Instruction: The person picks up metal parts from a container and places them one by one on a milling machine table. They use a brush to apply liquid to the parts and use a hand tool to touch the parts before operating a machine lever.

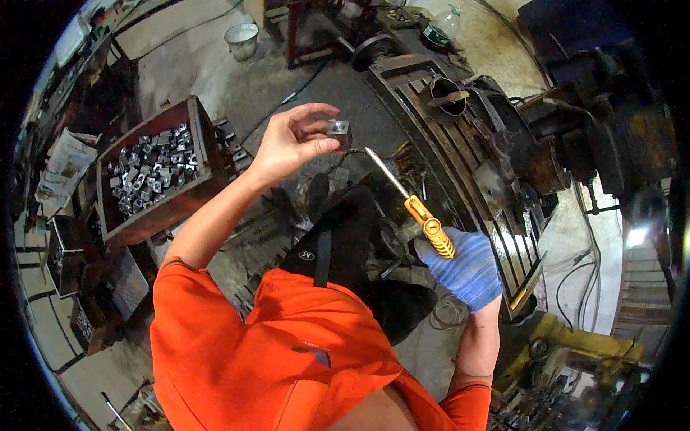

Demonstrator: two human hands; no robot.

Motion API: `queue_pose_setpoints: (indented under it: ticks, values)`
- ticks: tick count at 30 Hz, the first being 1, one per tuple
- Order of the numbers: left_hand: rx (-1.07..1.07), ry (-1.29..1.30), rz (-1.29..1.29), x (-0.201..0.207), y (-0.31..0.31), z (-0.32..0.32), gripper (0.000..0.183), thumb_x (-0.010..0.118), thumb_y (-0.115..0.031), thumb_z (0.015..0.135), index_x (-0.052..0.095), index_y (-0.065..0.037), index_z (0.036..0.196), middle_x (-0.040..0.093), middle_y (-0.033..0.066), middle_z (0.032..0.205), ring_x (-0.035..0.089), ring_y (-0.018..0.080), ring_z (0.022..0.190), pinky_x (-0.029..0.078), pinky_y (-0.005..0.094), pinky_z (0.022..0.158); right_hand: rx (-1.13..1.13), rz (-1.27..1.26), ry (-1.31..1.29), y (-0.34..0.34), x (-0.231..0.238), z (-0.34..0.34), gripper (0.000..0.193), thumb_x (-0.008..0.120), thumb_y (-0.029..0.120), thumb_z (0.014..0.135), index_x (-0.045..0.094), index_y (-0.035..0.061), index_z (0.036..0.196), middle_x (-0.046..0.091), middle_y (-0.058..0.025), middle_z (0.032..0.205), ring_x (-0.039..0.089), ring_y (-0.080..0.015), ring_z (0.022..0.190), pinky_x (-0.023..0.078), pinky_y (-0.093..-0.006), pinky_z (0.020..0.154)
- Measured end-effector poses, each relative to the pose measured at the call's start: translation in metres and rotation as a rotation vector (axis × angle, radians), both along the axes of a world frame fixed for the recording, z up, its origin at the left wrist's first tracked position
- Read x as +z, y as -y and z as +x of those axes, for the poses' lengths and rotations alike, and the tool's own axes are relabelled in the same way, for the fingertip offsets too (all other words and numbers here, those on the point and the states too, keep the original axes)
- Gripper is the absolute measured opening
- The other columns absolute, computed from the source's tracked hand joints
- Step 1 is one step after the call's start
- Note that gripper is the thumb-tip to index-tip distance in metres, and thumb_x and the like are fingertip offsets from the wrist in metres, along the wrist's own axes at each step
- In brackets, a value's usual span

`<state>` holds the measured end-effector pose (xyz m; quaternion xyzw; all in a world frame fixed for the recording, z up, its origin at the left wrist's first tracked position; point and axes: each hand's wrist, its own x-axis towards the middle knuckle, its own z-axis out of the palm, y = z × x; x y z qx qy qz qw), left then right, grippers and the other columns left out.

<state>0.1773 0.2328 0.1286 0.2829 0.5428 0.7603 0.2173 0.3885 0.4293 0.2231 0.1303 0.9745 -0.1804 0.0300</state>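
Observation:
My bare left hand [293, 147] is raised at the upper middle. Its thumb and fingers pinch a small square metal block [339, 130] with a round hole in its upper face. My right hand [463, 271], in a blue knitted glove, is wrapped round the ribbed yellow handle of what looks like an air blow gun [424, 217]. Its long thin metal nozzle slants up and left, with the tip close to the block but apart from it. The palm side of the right hand is hidden.
On the left a rust-brown metal bin [199, 140] holds many small metal blocks; others lie beside it. To the right runs a slotted, dark machine table [471, 154]. A bucket [241, 40] stands at the back, and a clear plastic bottle [443, 29] at the far right.

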Motion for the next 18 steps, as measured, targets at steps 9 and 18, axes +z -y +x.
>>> queue_pose_setpoints:
  ticks: [9, 18]
  values:
    - [0.029, -0.333, -0.19, -0.003, -0.026, 0.006, 0.028, 0.067, -0.003, 0.074, 0.057, 0.005, 0.099, 0.059, 0.0163, 0.107, 0.06, 0.0183, 0.091, 0.048, 0.0294, 0.083, -0.068, -0.06, -0.026, -0.024, -0.015, 0.038, 0.035, 0.062, 0.04, 0.074, 0.063, 0.0055, 0.073, 0.056, -0.0182, 0.059, 0.056, -0.0339, 0.054, 0.043, -0.0391, 0.049]
    - [-0.225, -0.421, -0.309, -0.024, -0.091, 0.012, 0.029, 0.065, -0.001, 0.074, 0.057, 0.007, 0.101, 0.059, 0.0166, 0.105, 0.058, 0.0211, 0.097, 0.049, 0.0329, 0.082, -0.191, -0.111, -0.019, -0.06, -0.03, 0.106, 0.036, 0.059, 0.043, 0.076, 0.061, 0.0078, 0.08, 0.059, -0.0168, 0.065, 0.058, -0.035, 0.062, 0.045, -0.0392, 0.055]
